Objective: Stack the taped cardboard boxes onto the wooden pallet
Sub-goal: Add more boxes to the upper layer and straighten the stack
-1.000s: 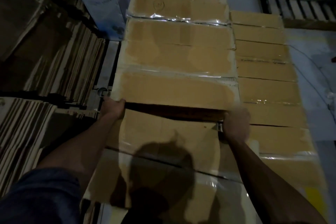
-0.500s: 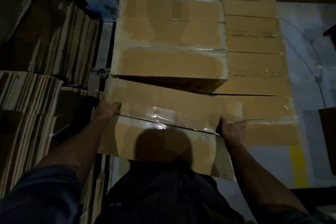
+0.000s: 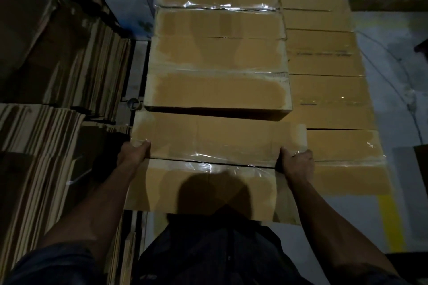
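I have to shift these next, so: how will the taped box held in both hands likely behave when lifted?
The taped cardboard box probably stays stiff: its top looks flat between the left hand and right hand. The glossy tape may feel slippery. Being long and gripped at both ends, it could tilt if one side drops. Weight cannot be judged.

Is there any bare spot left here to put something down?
Yes: the grey floor right of the lower row of boxes, up to the yellow line. On the left, flattened cardboard stacks crowd against the taller row, leaving a narrow gap.
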A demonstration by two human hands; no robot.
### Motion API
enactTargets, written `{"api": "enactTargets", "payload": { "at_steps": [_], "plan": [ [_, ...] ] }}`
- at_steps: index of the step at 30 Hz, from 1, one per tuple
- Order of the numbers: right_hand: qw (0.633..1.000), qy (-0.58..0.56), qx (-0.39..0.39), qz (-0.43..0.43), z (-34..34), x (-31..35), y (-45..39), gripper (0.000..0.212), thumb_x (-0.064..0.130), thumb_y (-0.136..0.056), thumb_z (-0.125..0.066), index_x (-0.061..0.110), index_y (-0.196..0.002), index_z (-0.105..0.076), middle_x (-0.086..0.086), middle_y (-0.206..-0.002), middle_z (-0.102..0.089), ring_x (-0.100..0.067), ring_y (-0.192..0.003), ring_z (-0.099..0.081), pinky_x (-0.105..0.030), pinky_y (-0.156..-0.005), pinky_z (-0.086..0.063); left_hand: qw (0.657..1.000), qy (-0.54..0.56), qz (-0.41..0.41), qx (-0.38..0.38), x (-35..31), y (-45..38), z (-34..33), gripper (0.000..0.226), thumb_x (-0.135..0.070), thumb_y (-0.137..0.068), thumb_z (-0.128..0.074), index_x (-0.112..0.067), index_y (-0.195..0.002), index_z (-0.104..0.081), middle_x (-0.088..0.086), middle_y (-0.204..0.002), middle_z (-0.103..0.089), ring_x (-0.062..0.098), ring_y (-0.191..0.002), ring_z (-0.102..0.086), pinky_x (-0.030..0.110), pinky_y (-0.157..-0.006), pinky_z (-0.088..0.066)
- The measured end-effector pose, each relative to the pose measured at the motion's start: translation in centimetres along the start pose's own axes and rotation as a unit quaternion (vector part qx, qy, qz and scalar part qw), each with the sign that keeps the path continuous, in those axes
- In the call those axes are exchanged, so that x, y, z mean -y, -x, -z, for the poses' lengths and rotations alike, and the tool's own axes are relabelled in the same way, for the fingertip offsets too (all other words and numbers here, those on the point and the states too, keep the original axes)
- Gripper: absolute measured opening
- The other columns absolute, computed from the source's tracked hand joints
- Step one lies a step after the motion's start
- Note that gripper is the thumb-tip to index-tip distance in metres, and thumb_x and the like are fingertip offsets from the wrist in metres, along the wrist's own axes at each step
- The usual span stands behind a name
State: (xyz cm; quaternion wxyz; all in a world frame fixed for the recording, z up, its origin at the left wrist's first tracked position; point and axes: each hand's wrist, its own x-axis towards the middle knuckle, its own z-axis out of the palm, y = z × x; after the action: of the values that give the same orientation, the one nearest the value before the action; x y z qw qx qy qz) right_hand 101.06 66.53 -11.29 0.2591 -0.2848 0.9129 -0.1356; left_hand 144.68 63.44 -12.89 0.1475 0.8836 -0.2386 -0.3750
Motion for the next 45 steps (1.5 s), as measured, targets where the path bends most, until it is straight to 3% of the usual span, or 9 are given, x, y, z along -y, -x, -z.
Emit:
{"api": "enactTargets", "payload": {
  "at_steps": [8, 14, 16, 19, 22, 25, 30, 36, 45],
  "plan": [
    [1.000, 0.015, 0.003, 0.006, -0.5, 2.7, -2.9, 0.081, 0.054, -0.087, -0.065, -0.004, -0.137, -0.038, -0.028, -0.135, -0.049, -0.045, -0.123, -0.049, -0.051, -0.100, -0.044, 0.998, 0.059, 0.010, -0.019, -1.3, -0.5, -0.8, 0.064, -0.053, -0.083, -0.066, -0.008, -0.128, -0.055, 0.020, -0.124, -0.060, 0.041, -0.111, -0.058, 0.050, -0.094, -0.050],
    [0.999, 0.032, 0.015, 0.009, -1.2, 3.6, -4.4, 0.085, 0.054, -0.088, -0.063, -0.005, -0.142, -0.033, -0.030, -0.138, -0.047, -0.045, -0.126, -0.047, -0.050, -0.103, -0.041, 0.998, 0.056, 0.011, -0.008, -1.8, -1.9, -1.5, 0.057, -0.047, -0.083, -0.067, -0.008, -0.123, -0.057, 0.016, -0.114, -0.063, 0.038, -0.102, -0.061, 0.047, -0.091, -0.052],
    [0.999, 0.041, 0.020, 0.005, -1.3, 3.8, -4.7, 0.085, 0.054, -0.089, -0.062, -0.004, -0.143, -0.032, -0.029, -0.140, -0.045, -0.045, -0.127, -0.046, -0.051, -0.103, -0.040, 0.998, 0.056, 0.013, -0.003, -1.0, -3.7, -2.1, 0.060, -0.051, -0.075, -0.068, -0.010, -0.117, -0.057, 0.013, -0.109, -0.063, 0.036, -0.099, -0.061, 0.043, -0.089, -0.052],
    [0.998, 0.050, 0.022, 0.000, -1.5, 3.9, -4.8, 0.085, 0.055, -0.089, -0.061, -0.002, -0.144, -0.030, -0.027, -0.142, -0.043, -0.045, -0.128, -0.045, -0.052, -0.103, -0.040, 0.999, 0.047, 0.013, -0.004, 0.7, -7.2, -3.2, 0.068, -0.055, -0.063, -0.065, -0.015, -0.117, -0.056, 0.017, -0.113, -0.064, 0.036, -0.097, -0.062, 0.050, -0.088, -0.055],
    [0.999, 0.049, 0.023, 0.000, -1.5, 3.8, -4.8, 0.086, 0.056, -0.089, -0.061, 0.000, -0.146, -0.028, -0.026, -0.143, -0.041, -0.044, -0.129, -0.043, -0.053, -0.103, -0.038, 0.999, 0.042, 0.011, -0.008, -2.1, -3.4, -2.2, 0.046, -0.032, -0.084, -0.069, -0.003, -0.119, -0.058, 0.020, -0.116, -0.062, 0.039, -0.105, -0.060, 0.043, -0.092, -0.051],
    [0.999, 0.041, 0.016, 0.002, -1.6, 3.6, -4.9, 0.086, 0.057, -0.088, -0.062, 0.000, -0.145, -0.031, -0.027, -0.142, -0.043, -0.045, -0.128, -0.044, -0.054, -0.103, -0.039, 0.999, 0.037, 0.016, -0.014, -2.6, -2.8, -2.1, 0.014, -0.020, -0.089, -0.067, -0.008, -0.088, -0.060, 0.021, -0.107, -0.060, 0.040, -0.107, -0.059, 0.035, -0.084, -0.044],
    [0.999, 0.045, 0.006, 0.008, -2.0, 3.7, -4.8, 0.081, 0.054, -0.089, -0.062, -0.002, -0.141, -0.034, -0.028, -0.139, -0.045, -0.046, -0.126, -0.046, -0.053, -0.101, -0.040, 0.999, 0.025, 0.001, -0.042, -2.4, -3.2, -2.0, 0.040, -0.023, -0.088, -0.068, 0.002, -0.118, -0.060, 0.026, -0.119, -0.061, 0.041, -0.108, -0.059, 0.041, -0.089, -0.047],
    [0.999, 0.049, 0.012, 0.003, -2.1, 4.0, -4.8, 0.080, 0.053, -0.090, -0.062, 0.000, -0.141, -0.032, -0.026, -0.140, -0.043, -0.045, -0.128, -0.044, -0.055, -0.103, -0.039, 1.000, -0.012, 0.007, -0.011, -2.0, -4.7, -1.8, 0.056, -0.033, -0.084, -0.069, 0.002, -0.124, -0.054, 0.027, -0.122, -0.060, 0.042, -0.107, -0.059, 0.046, -0.092, -0.050],
    [0.999, 0.040, 0.021, 0.007, -2.2, 3.8, -5.3, 0.082, 0.054, -0.089, -0.062, -0.001, -0.142, -0.032, -0.026, -0.141, -0.043, -0.045, -0.128, -0.044, -0.055, -0.104, -0.040, 1.000, -0.024, -0.004, -0.013, -2.9, -3.5, -1.8, 0.058, -0.033, -0.090, -0.064, 0.003, -0.132, -0.044, 0.026, -0.129, -0.054, 0.043, -0.114, -0.054, 0.042, -0.092, -0.047]
  ]
}}
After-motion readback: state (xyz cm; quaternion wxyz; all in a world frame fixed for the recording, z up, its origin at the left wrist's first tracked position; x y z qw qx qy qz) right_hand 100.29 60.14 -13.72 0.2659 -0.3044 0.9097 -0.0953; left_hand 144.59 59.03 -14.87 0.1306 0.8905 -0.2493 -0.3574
